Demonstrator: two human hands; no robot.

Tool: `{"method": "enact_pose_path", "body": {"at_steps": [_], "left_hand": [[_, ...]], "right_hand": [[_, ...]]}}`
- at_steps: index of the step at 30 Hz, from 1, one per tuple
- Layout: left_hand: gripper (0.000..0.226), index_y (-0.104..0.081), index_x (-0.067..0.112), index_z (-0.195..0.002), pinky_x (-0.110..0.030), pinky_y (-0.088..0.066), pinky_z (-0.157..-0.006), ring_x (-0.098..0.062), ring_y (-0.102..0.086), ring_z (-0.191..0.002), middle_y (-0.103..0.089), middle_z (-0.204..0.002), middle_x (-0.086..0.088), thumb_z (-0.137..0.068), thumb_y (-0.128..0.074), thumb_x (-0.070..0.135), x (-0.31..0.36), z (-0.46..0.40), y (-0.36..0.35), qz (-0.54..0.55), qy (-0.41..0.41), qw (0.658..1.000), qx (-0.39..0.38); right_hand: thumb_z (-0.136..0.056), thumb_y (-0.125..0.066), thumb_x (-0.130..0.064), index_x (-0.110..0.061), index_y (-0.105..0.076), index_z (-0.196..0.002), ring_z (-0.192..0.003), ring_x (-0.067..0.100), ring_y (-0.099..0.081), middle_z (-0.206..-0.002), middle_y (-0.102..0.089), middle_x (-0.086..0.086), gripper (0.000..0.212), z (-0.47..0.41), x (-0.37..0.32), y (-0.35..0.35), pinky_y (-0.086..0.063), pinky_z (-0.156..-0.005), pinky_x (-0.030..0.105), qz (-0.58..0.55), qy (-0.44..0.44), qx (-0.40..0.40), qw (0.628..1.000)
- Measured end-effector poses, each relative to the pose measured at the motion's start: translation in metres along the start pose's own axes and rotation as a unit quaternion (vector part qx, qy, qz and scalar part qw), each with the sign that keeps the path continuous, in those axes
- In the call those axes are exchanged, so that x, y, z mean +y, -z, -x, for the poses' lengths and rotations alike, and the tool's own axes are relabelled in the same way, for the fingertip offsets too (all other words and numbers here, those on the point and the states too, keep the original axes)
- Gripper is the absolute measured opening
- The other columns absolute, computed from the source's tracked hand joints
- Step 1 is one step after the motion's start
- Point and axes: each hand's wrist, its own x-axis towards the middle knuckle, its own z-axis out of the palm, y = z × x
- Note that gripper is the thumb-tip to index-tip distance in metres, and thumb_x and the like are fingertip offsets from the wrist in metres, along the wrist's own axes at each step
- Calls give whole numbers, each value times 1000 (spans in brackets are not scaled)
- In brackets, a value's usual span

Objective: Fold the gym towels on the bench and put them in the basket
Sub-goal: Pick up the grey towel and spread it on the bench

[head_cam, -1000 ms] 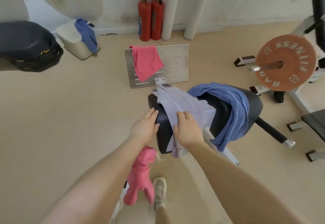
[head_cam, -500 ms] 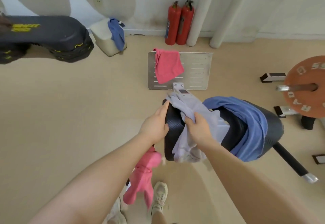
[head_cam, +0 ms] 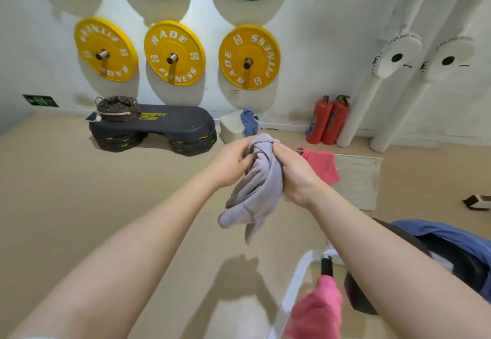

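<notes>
While the lavender towel [head_cam: 261, 187] hangs bunched in mid-air, w/ the left hand [head_cam: 230, 163] and right hand [head_cam: 293, 172] both closed on its top edge close together, the step in hand looks to be opening it out for the first fold. Recommended: walk fingers outward along the hem to the two corners, spread hands wide, let cloth drop flat, then fold. Risk: twisted mid-section may trap a corner. Vs. the earlier frames: the towel was draped on the bench pad [head_cam: 451, 267] under both hands; it is now lifted clear, in front of the chest. The blue towel [head_cam: 449, 235] is still on the bench; pink towel [head_cam: 316, 309] low, near frame. Basket [head_cam: 231, 126], apparently by the wall, well apart.
</notes>
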Motion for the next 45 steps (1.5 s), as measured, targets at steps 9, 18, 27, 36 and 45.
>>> {"method": "enact_pose_path", "body": {"at_steps": [9,18,27,36,45], "left_hand": [[23,-62,4,-83,-28,-37,-63,-14,-47,-72,-62,-79,-10,-93,-52,22,-131,75,151,111,142,983,-17],[22,-64,4,-85,-22,-33,-58,-9,-45,-67,-56,-75,-1,-91,-57,24,-223,35,213,77,149,985,-44],[32,-63,6,-76,-27,-32,-61,-15,-41,-67,-51,-70,-6,-93,-51,30,-340,-102,294,80,205,975,-38],[29,-58,15,-80,-29,-35,-64,-13,-47,-71,-53,-76,-2,-98,-42,30,-427,-239,384,175,205,963,-7],[24,-63,13,-90,-27,-42,-75,-14,-54,-85,-62,-88,-5,-98,-43,23,-562,-380,463,179,143,973,-28]], "right_hand": [[-94,-50,-38,-11,-67,-95,-80,21,-64,-85,-71,7,32,-78,33,-174,-50,-79,32,160,-84,15,983],[-89,-52,-11,-15,-50,-73,-66,11,-47,-72,-51,-3,17,-176,59,-222,-36,-60,20,389,41,30,920],[-87,-51,-5,-8,-64,-87,-78,11,-63,-84,-64,-3,14,-359,24,-277,-50,-81,32,486,66,-123,863],[-90,-57,-24,-19,-50,-98,-70,11,-53,-76,-55,-6,11,-535,-15,-336,-46,-69,28,496,163,-74,849],[-92,-53,-25,-11,-60,-101,-62,10,-49,-75,-55,-4,18,-729,-8,-381,-41,-64,27,497,163,24,852]]}}
